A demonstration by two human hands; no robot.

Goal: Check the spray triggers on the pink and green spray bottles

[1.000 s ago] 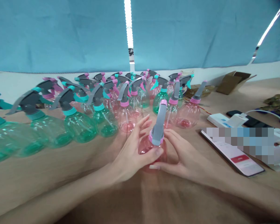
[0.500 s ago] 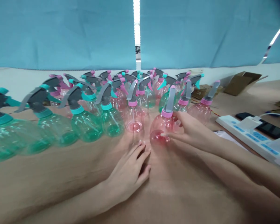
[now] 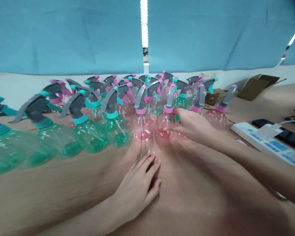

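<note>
My right hand (image 3: 190,124) is closed round the right side of a pink spray bottle (image 3: 162,126), with the thumb on the near side of its body. That bottle stands upright in the front row, with a pink collar and a grey trigger head. Just left of it is another pink spray bottle (image 3: 142,126). My left hand (image 3: 144,182) lies on the table (image 3: 186,196) in front of the row, fingers stretched out and holding nothing. Green spray bottles (image 3: 118,129) with turquoise collars continue the front row leftward.
Several more spray bottles with pink or turquoise nozzles (image 3: 110,78) crowd behind. At right lie a white power strip (image 3: 250,134) with plugs and a black phone (image 3: 292,136). An opened cardboard box (image 3: 258,86) stands farther back. A blue curtain (image 3: 64,36) hangs behind.
My right hand has moved left and away from me with the pink spray bottle, bringing it beside the other pink one. My left hand has hardly shifted.
</note>
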